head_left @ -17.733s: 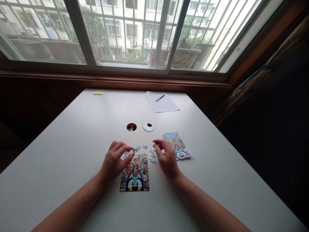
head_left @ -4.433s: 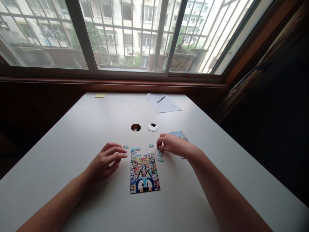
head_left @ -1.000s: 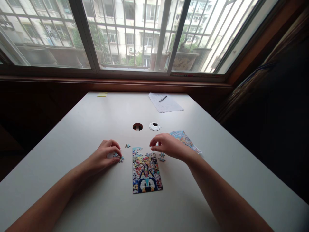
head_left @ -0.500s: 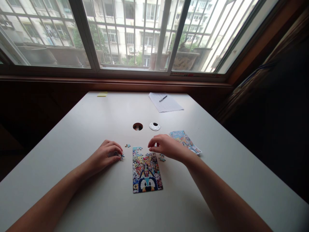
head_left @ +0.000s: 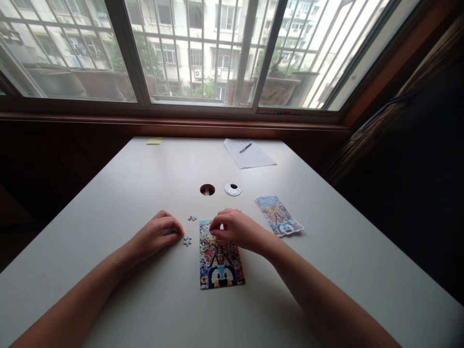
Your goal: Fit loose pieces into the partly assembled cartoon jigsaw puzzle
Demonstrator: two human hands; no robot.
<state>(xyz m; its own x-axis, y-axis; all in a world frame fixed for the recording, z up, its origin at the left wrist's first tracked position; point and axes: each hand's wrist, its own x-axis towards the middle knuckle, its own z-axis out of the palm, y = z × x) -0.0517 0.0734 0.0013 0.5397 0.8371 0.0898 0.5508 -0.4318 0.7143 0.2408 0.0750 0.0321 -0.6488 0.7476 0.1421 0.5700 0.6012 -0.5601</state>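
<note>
A glossy, rectangular jigsaw puzzle (head_left: pixel 221 266) printed with a blue cartoon dog's face below a dense crowd of figures is laid flat at lower center of the frame, on a smooth white tabletop (head_left: pixel 163 309). Its upper right part is covered by the right hand (head_left: pixel 235 228), whose thumb and forefinger are bent into a narrow pinch; whether a piece is held there cannot be told. At center left, the left hand (head_left: pixel 163 232) is curled with its fingertips nearly closed, and its contents cannot be made out. Just beside those fingertips a knobbed cardboard piece (head_left: pixel 187 240) is seen, with a second piece (head_left: pixel 192 218) above it.

At center right, a paper picture sheet (head_left: pixel 279 215) with a slightly curled lower edge is set apart from the puzzle. White surface is left between the forearms and out to the slanting table edges. Above the puzzle, a round cable hole (head_left: pixel 207 190) is cut beside a loose ring-shaped cover (head_left: pixel 232 190). Both forearms are cut off by the bottom of the frame; the far right is lost in shadow.
</note>
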